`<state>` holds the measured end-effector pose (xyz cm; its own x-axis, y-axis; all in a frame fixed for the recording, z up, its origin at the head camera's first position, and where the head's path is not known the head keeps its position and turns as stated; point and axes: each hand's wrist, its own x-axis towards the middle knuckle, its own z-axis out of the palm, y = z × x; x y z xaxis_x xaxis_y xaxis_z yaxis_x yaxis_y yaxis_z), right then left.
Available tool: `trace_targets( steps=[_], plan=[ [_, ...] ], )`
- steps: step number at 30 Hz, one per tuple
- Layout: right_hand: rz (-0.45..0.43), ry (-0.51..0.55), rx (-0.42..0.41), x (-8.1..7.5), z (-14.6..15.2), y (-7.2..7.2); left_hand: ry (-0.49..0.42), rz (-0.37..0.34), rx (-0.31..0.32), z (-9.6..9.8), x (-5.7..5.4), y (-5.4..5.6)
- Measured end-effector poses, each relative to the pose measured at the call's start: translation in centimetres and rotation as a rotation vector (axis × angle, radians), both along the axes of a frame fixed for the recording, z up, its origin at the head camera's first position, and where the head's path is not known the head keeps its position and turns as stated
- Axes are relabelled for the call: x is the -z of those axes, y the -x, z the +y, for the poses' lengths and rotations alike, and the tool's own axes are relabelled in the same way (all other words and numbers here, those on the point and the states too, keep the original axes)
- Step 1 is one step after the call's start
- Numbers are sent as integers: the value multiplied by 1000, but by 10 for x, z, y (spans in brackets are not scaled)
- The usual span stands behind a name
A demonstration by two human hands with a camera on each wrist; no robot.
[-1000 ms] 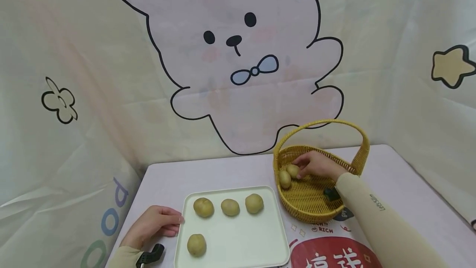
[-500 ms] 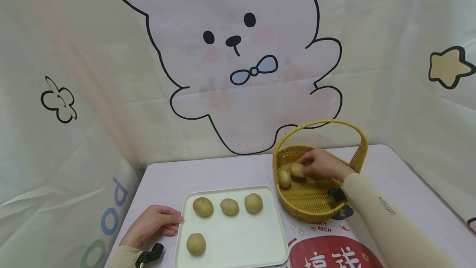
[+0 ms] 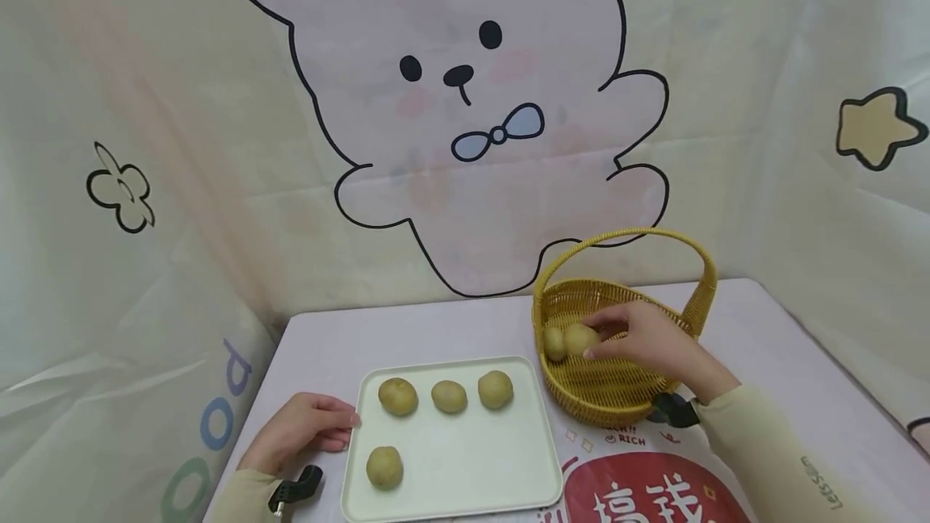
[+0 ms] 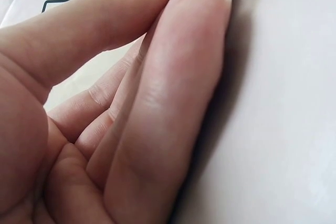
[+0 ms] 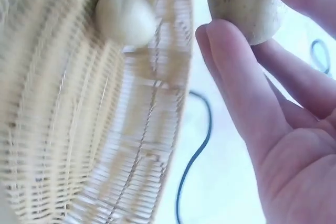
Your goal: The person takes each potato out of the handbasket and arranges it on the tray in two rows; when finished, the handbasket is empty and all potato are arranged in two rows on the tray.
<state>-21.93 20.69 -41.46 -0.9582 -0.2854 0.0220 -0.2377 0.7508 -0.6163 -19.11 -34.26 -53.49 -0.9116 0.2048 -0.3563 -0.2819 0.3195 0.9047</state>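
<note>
My right hand (image 3: 650,343) pinches a potato (image 5: 245,4) between thumb and fingers; in the head view it appears over the yellow wicker basket (image 3: 606,412). Another potato (image 5: 126,17) lies in that basket, against its left side in the head view. To the left stands a white rectangular tray (image 3: 465,474) bearing several potatoes: a back row with one potato (image 3: 398,396) at its left end, and a single potato (image 3: 384,468) nearer the front. With thumb and fingertips, my left hand (image 3: 301,428) grips the tray's left rim, which shows at the top of the left wrist view.
The basket's tall handle (image 3: 628,232) arches above it. A red printed patch (image 3: 654,491) lies on the pale tablecloth (image 3: 414,337) right of the tray. Behind the table hangs a cartoon-printed curtain (image 3: 291,281). Dark camera mounts sit on both wrists.
The right hand has lifted the potato up inside the basket and shifted slightly right and toward me. The left hand stays at the tray's edge. The head view has tilted a little.
</note>
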Motion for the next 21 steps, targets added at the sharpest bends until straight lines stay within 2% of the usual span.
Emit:
trace_targets(
  steps=[4, 8, 13, 21],
  plan=[
    [30, 44, -12, 4, -18, -18, -10, 6, -6, 0, -1, -1],
    [20, 147, -34, 9, -34, -31, -13, 6, -6, 0, 0, -1],
    [-25, 265, -93, 18, -60, -40, -6, 11, -10, -1, 0, -2],
    [-78, 329, -174, 36, -104, -46, -10, 3, -12, 0, 1, -1]
  ],
)
